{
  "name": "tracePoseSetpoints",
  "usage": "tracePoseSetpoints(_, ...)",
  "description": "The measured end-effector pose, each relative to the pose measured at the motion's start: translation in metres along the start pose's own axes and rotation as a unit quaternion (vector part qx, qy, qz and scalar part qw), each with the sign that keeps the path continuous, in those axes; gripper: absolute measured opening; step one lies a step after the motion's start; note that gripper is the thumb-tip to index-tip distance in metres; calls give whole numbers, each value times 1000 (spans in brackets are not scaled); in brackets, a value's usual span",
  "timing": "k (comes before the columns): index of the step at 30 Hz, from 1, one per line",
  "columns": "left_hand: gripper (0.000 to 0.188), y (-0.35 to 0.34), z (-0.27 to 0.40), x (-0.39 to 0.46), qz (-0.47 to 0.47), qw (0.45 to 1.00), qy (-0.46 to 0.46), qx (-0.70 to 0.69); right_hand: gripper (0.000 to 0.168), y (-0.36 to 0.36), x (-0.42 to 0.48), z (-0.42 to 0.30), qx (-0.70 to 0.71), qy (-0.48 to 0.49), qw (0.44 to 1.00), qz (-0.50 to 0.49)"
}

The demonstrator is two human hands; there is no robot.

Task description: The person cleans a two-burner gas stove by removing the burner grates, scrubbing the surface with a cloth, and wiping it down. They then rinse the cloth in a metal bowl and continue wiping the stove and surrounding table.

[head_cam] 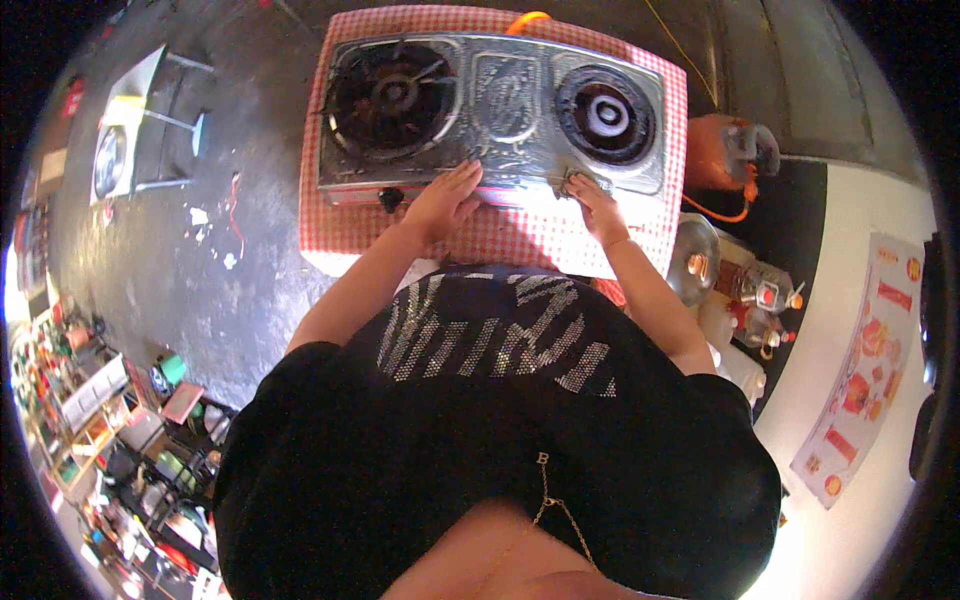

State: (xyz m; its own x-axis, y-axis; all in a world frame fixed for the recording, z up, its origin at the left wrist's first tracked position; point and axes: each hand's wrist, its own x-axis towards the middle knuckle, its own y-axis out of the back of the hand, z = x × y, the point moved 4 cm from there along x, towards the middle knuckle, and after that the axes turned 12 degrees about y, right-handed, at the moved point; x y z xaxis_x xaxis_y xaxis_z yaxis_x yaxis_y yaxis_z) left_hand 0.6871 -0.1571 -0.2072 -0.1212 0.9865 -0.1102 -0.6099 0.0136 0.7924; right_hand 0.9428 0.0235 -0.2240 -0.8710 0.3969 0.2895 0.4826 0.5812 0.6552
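Note:
A two-burner metal gas stove [504, 161] lies before me on a red-and-white checked cloth [517, 232]. My left hand [448, 196] rests flat on the stove's front edge, right of a black knob [390, 199], and nothing shows in it. Under the fingers of my right hand [595, 204] is a small dark scouring pad [568, 182], pressed on the front edge below the right burner [608, 114]. The larger left burner [395, 94] has a dark round pan with prongs. Whitish smears cover the stove top around the middle panel.
An orange gas cylinder [712, 154] with an orange hose stands right of the table. Near it are a round metal lid [694, 259] and several plastic bottles [757, 289]. A small white table [127, 127] stands at the far left, with shelves of goods at lower left.

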Motion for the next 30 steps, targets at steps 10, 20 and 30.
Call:
tracePoseSetpoints(10,48,46,-79,-210,137,961,233,-58,51,-178,120,-98,-178,230,936,-197)
tracePoseSetpoints(20,46,39,-95,-318,235,902,355,-73,46,-201,137,-112,-221,312,904,-192)
tracePoseSetpoints(30,42,29,-82,-435,299,835,459,-50,45,-76,59,-80,-300,195,924,-137)
